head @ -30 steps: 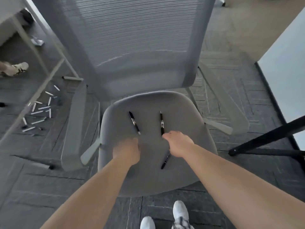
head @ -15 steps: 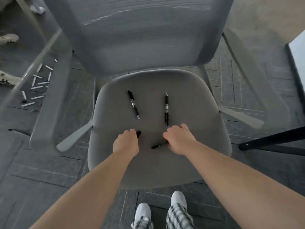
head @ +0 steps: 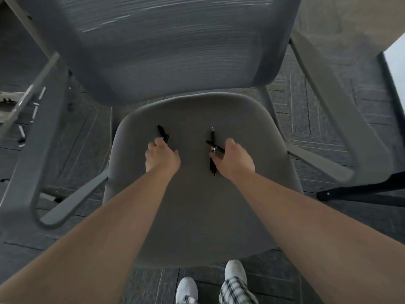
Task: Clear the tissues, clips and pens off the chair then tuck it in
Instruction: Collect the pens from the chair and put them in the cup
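The left hand [head: 162, 155] curls around two black pens [head: 162, 134], fingers closed on them. The right hand [head: 233, 159] closes loosely over two crossed pens [head: 212, 148]; whether it has gripped them fully cannot be told. All lie mid-seat on the grey chair [head: 197, 216]. To finish cleanly, it seems best to pinch each pair together before lifting, so neither rolls away.
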Action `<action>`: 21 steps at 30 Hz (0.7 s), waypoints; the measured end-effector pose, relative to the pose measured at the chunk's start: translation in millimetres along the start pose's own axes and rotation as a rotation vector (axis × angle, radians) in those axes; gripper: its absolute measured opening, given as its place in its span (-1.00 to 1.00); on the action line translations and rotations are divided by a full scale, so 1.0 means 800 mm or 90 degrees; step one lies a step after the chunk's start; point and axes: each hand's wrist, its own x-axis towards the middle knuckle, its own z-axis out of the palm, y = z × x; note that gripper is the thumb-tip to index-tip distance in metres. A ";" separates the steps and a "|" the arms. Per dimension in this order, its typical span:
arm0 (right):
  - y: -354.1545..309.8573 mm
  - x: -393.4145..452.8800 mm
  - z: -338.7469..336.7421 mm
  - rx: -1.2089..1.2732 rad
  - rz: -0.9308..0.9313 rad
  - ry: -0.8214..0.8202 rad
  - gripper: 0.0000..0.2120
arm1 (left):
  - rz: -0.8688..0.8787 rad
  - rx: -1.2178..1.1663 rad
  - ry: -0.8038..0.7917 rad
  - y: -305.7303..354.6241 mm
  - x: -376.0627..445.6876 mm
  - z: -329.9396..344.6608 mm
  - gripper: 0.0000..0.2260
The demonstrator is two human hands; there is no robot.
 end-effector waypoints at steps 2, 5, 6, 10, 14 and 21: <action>-0.002 0.008 0.003 -0.014 0.015 -0.016 -0.63 | -0.008 0.004 -0.009 0.003 0.010 0.003 -0.51; -0.008 0.015 0.010 -0.038 0.023 -0.050 -0.68 | -0.013 0.032 -0.025 0.001 0.017 0.010 -0.55; -0.010 0.016 0.013 -0.033 0.028 -0.064 -0.75 | -0.017 0.042 -0.032 -0.001 0.018 0.012 -0.56; -0.012 0.011 0.010 -0.013 0.069 -0.082 -0.85 | -0.045 0.053 -0.071 -0.012 0.015 0.013 -0.59; -0.017 -0.002 -0.008 0.010 0.115 -0.089 -0.89 | -0.023 0.051 -0.120 -0.021 0.004 -0.010 -0.72; -0.037 -0.038 -0.075 0.098 0.121 -0.069 -0.92 | 0.086 0.001 -0.144 0.009 -0.027 -0.082 -0.81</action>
